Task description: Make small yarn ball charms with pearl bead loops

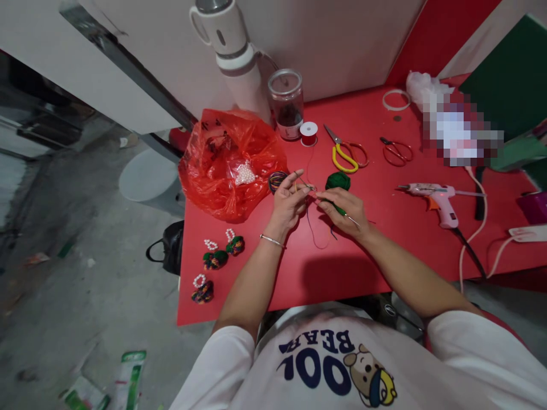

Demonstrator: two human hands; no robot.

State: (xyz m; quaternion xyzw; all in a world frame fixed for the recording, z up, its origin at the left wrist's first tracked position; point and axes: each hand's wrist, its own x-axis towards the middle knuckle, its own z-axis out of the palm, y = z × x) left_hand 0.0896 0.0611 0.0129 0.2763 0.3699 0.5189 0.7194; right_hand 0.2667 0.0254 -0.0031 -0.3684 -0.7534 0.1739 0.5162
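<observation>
My left hand (pixel 289 199) is raised over the red table (pixel 384 256), fingers pinched on a thin strand of yarn that runs across to my right hand (pixel 344 208). That hand is closed round a green-handled crochet hook (pixel 346 215) whose metal end sticks out to the right. A ball of green yarn (pixel 338 181) lies just behind the hands, and a multicoloured yarn bundle (pixel 277 180) sits beside my left hand. A dark thread loops on the table below the hands.
A red plastic bag (pixel 228 165) holding white beads lies left. Three small crocheted pieces with bead loops (pixel 216 259) sit near the left edge. Behind are a jar (pixel 286 105), a red spool (pixel 308 134), yellow scissors (pixel 344 156), small scissors (pixel 397 151), and a pink glue gun (pixel 436 199).
</observation>
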